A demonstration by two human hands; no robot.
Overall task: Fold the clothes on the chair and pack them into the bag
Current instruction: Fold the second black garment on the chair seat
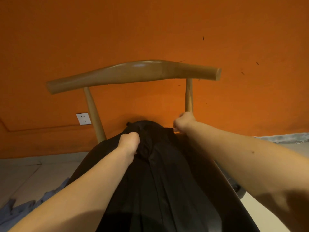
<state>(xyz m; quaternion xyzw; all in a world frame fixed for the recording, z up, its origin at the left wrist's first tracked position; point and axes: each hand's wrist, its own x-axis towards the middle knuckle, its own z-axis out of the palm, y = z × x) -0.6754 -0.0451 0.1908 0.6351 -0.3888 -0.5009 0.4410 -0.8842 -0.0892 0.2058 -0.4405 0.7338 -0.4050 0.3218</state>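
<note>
A black garment (163,178) lies spread over the seat of a wooden chair (133,72), running from the chair's back toward me. My left hand (129,142) grips a bunched fold of it near the far end. At the garment's far right corner, beside the chair's right post, my right hand (183,121) pinches the edge. Both forearms reach forward over the cloth. No bag is in view.
An orange wall with a white socket (83,118) stands close behind the chair. Blue-grey cloth (18,210) lies at the lower left, beside the chair. Pale tiled floor (25,171) shows on the left and at the lower right.
</note>
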